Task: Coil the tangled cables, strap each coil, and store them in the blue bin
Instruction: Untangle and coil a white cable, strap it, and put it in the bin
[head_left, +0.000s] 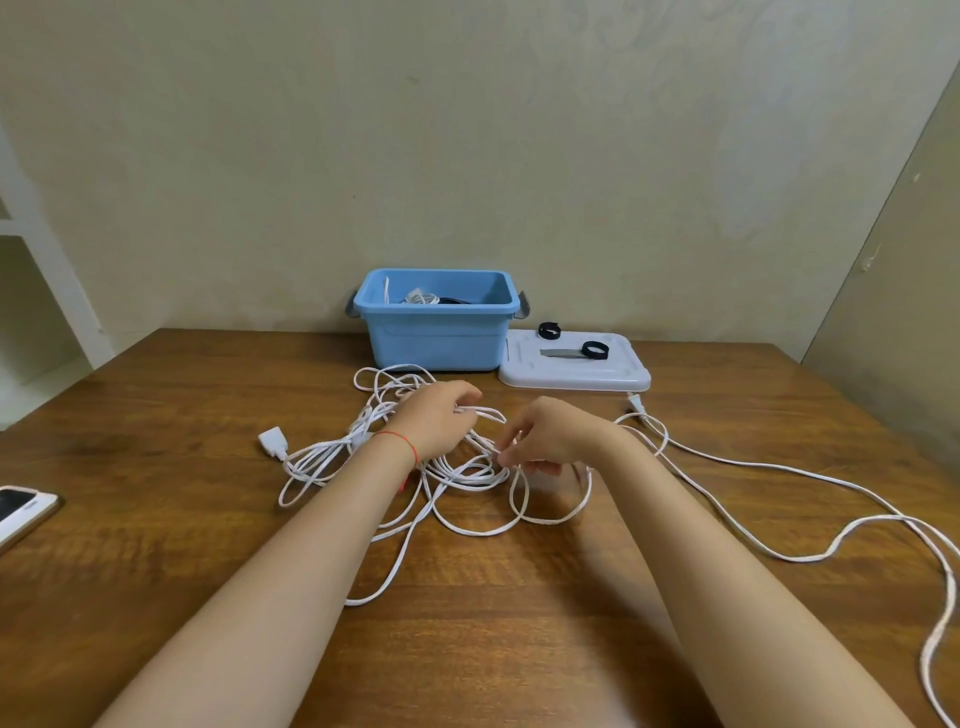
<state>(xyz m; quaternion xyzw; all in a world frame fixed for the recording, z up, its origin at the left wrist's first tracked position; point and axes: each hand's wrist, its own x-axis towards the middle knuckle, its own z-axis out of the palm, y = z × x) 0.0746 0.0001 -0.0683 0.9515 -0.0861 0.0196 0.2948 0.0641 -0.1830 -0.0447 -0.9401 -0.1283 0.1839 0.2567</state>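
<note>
Phone (23, 506) at the left desk (156, 519) edge, out of the way. White socket end (272, 441) just right of it, trailing into the tangled white cable (457, 483) mid-desk. Left hand (436, 415) curled over the upper loops, fingers closed round several strands, likely pinning the knot steady. Right hand (540, 436) beside it, thumb and fingertips pinching one strand at the tangle, seemingly to tease it free. Blue bin (436, 332) behind the hands against the wall, open, with coiled cable already inside. Lid (571, 374) flat to its right, carrying two black straps (595, 349), kept within reach for tying. Plug end (635, 402) near the lid, slack cable running off to the right edge.
</note>
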